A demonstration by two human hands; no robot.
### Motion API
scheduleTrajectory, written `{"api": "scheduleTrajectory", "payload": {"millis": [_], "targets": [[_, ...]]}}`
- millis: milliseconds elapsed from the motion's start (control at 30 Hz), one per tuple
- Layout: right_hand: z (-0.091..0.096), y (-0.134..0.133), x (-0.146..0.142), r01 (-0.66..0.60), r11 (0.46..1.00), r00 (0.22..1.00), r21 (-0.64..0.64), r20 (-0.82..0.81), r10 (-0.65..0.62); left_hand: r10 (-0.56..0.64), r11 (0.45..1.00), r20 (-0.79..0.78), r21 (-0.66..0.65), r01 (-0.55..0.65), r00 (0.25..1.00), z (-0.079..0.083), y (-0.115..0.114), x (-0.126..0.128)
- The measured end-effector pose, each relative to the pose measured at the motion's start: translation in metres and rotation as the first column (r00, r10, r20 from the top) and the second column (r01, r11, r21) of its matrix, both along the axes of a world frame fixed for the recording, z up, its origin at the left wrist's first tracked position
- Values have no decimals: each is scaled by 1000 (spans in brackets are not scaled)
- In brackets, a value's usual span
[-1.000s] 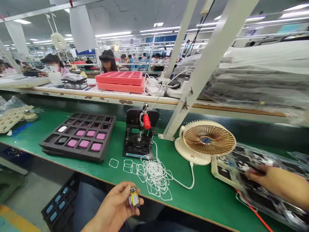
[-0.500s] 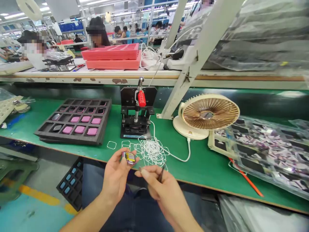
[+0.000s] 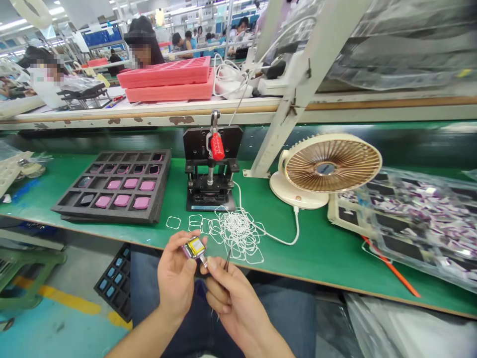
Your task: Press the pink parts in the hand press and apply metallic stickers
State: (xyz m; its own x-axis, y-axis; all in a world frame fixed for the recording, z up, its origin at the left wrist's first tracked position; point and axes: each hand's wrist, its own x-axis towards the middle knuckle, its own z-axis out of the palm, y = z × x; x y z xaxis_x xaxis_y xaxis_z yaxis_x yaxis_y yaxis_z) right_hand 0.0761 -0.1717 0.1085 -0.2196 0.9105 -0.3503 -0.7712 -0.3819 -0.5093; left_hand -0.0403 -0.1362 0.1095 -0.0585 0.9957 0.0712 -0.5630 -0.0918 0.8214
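In my left hand [image 3: 174, 281] is a small purple watch case [image 3: 194, 246], its inside turned up and showing a yellow-edged part. The fingers grip it by its edges. My right hand [image 3: 233, 296] is closed, with dark tweezers [image 3: 227, 259] tucked between the fingers. Its thumb and fingertip pinch a small pale strip [image 3: 203, 260] at the near right corner of the case. Just beyond both hands, a tangled pile of thin white square rings [image 3: 240, 228] lies on the green bench [image 3: 313, 253]. Several more rings lie singly left of the pile.
Behind the rings stands a black clamp press [image 3: 210, 186] with a red handle. A dark foam tray [image 3: 158, 209] of watch cases lies left. To the right are a cream fan [image 3: 328, 169], a slanted post [image 3: 294, 107], an orange stick [image 3: 395, 271] and a plastic-covered tray [image 3: 406, 223].
My right hand has moved left and up to the watch case, and its fingertips now pinch the strip there. The case has tilted in my left hand. The view has shifted slightly.
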Motion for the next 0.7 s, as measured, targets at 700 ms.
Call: {"api": "scheduleTrajectory", "payload": {"millis": [700], "targets": [[-30, 4, -21, 343, 887, 712, 309, 530, -460, -53, 993, -2, 105, 53, 999, -33, -9, 6]]}}
